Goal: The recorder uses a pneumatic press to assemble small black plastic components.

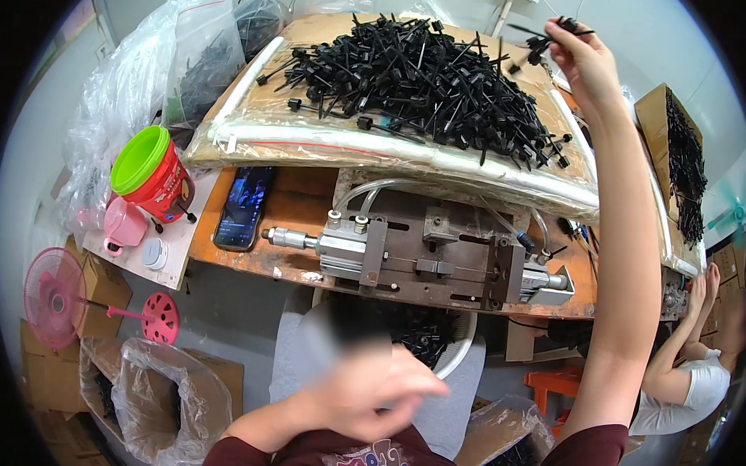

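Note:
A large heap of black plastic parts with thin stems (427, 87) lies on a padded, plastic-wrapped board (254, 122). Beyond the heap's right side, my right hand (588, 64) is raised, its fingers closed on a few of the same parts. My left hand (376, 389) is low over my lap, smeared by motion, so its fingers are unclear. A dark blur beside it cannot be made out. Just past this hand, a white basket (466, 343) on my lap contains more black parts. Between basket and heap sits a metal fixture with air cylinders (433, 264), with no hand on it.
A phone (244, 208), a red bucket with green rim (153, 172) and a pink cup (125, 224) stand left. Plastic bags (140, 69) rise behind. At right are a box of black parts (667, 153) and another person (697, 376). A pink fan (54, 296) stands lower left.

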A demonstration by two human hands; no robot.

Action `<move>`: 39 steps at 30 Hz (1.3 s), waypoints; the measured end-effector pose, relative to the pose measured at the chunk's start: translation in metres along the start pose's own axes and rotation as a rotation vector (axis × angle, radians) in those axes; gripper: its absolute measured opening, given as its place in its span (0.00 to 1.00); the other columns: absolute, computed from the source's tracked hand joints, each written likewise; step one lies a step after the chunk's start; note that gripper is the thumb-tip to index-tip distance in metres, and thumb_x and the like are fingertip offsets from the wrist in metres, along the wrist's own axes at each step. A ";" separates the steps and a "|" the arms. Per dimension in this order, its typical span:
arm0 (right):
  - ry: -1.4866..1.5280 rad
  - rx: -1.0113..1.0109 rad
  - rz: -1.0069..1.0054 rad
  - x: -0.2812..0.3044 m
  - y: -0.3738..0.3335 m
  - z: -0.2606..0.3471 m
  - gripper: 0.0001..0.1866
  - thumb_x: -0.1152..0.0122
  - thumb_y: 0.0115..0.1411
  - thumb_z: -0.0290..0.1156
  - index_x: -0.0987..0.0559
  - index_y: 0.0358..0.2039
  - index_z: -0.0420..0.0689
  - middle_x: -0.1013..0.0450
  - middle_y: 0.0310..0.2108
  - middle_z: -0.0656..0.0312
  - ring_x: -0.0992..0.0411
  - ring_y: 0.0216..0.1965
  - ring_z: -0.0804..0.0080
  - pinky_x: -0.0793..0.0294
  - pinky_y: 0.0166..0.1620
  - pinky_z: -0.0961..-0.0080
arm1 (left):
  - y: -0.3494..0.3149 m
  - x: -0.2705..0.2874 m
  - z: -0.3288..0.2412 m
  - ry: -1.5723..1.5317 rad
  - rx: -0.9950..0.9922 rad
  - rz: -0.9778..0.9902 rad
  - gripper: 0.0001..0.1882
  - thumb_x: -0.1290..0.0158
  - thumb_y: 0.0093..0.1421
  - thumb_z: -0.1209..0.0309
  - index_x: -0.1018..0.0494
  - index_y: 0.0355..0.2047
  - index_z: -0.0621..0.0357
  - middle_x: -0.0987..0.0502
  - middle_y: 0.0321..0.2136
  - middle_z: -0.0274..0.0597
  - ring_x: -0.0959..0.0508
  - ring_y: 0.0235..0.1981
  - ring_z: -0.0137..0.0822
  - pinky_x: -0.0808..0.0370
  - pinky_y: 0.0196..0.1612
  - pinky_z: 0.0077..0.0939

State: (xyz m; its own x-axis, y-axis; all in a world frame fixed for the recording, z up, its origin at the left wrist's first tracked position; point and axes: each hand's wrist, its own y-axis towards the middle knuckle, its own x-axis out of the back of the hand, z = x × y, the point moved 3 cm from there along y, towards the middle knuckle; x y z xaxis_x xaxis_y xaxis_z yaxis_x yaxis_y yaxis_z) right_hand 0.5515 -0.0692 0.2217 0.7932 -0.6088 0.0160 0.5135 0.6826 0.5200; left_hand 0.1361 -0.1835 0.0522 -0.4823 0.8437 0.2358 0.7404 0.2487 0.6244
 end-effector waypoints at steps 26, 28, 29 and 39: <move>0.344 -0.274 0.039 -0.056 -0.197 0.038 0.08 0.38 0.62 0.28 0.25 0.41 0.41 0.25 0.35 0.64 0.32 0.25 0.88 0.35 0.28 0.92 | -0.019 0.134 0.027 0.857 0.116 -0.600 0.10 0.43 0.58 0.75 0.24 0.41 0.62 0.21 0.37 0.45 0.24 0.38 0.40 0.28 0.43 0.31; 0.446 -0.337 0.058 -0.058 -0.223 0.027 0.05 0.41 0.64 0.27 0.26 0.39 0.42 0.26 0.36 0.64 0.34 0.24 0.88 0.36 0.27 0.92 | 0.007 0.089 0.010 0.731 -0.002 -0.398 0.17 0.36 0.52 0.74 0.24 0.43 0.63 0.22 0.40 0.48 0.22 0.40 0.43 0.25 0.41 0.30; 0.478 -0.391 0.030 -0.063 -0.237 0.021 0.05 0.42 0.64 0.27 0.26 0.39 0.42 0.26 0.36 0.63 0.34 0.24 0.88 0.36 0.27 0.92 | 0.013 0.072 0.007 0.639 -0.003 -0.345 0.22 0.34 0.52 0.70 0.26 0.45 0.65 0.23 0.43 0.50 0.22 0.40 0.42 0.24 0.43 0.31; 0.674 -0.601 -0.066 -0.076 -0.328 -0.005 0.08 0.46 0.65 0.23 0.30 0.44 0.41 0.30 0.41 0.56 0.35 0.22 0.87 0.34 0.27 0.92 | 0.021 0.012 0.011 0.229 0.022 -0.073 0.19 0.34 0.47 0.79 0.20 0.42 0.62 0.20 0.36 0.43 0.19 0.32 0.38 0.22 0.34 0.28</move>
State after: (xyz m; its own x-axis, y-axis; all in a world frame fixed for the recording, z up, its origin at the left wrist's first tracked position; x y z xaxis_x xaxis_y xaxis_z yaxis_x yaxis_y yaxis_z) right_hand 0.3245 -0.2448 0.0460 0.6824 -0.4172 -0.6002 0.4993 0.8657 -0.0341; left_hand 0.1513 -0.1627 0.0599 -0.6270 0.6937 0.3545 0.7081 0.3176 0.6307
